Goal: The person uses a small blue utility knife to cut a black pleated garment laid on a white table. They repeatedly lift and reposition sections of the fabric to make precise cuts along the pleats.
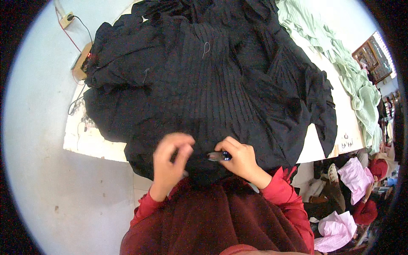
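A large black pleated garment lies spread over the table and hangs over its near edge. In my right hand, closed near that edge, is a small pair of thread snips, its metal end pointing left. My left hand is raised over the cloth just to the left, slightly blurred. Its fingers curl toward the thumb in a pinch; whatever is between them is too small to make out. Loose pale threads rest on the pleats farther up.
The pale table shows around the garment. Light green fabric runs along its right side. A wooden power box with cables sits at the left by the wall. At lower right, people handle pink cloth.
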The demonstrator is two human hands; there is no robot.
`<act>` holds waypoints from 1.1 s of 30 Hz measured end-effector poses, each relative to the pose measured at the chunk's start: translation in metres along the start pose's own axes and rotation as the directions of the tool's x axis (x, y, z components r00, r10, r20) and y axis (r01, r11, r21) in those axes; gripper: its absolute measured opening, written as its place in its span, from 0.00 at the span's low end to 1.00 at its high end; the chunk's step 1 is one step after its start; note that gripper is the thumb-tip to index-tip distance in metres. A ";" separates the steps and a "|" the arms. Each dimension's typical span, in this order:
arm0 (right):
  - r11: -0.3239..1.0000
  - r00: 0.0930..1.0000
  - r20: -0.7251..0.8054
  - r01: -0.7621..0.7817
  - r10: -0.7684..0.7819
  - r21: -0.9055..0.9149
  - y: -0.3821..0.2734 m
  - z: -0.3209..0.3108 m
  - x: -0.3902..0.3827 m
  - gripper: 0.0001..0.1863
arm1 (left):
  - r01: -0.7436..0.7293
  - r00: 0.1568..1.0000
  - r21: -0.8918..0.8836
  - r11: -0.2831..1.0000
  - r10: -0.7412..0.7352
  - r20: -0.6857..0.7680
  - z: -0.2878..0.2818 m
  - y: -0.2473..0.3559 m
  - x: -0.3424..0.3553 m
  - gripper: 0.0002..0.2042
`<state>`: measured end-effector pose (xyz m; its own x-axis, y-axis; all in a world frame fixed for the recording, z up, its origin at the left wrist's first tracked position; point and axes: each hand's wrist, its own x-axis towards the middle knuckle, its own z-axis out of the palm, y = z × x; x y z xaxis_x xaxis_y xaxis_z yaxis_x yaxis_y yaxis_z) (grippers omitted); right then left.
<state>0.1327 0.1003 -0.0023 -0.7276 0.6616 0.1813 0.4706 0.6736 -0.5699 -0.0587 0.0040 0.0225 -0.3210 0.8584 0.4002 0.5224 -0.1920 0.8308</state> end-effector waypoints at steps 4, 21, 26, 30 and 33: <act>0.931 0.976 -0.211 0.117 -0.044 0.347 0.015 0.008 0.005 0.10 | 0.469 0.583 -0.285 0.836 -0.051 0.811 0.010 0.010 -0.041 0.05; 0.850 0.994 -0.072 0.108 -0.082 0.516 -0.025 -0.051 0.015 0.15 | 0.342 0.822 -0.916 0.209 -0.538 0.184 0.057 0.001 -0.005 0.16; 0.955 0.961 -0.245 0.185 -0.127 0.232 -0.044 -0.059 0.049 0.17 | 0.273 0.908 -0.826 0.494 -0.417 0.051 0.058 -0.002 -0.011 0.18; 0.902 0.964 -0.197 0.239 -0.177 0.360 -0.035 -0.052 0.061 0.09 | 0.261 0.912 -0.742 0.618 -0.410 -0.021 0.060 -0.003 -0.011 0.14; 0.929 0.908 -0.396 0.256 -0.137 0.267 -0.031 -0.071 0.072 0.03 | 0.362 0.892 -0.637 0.681 -0.451 0.024 0.055 -0.006 -0.018 0.13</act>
<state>0.1010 0.1504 0.0858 -0.5275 0.6391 0.5598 0.1171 0.7073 -0.6971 -0.0129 0.0159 -0.0108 -0.5026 0.8641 -0.0268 -0.2630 -0.1233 0.9569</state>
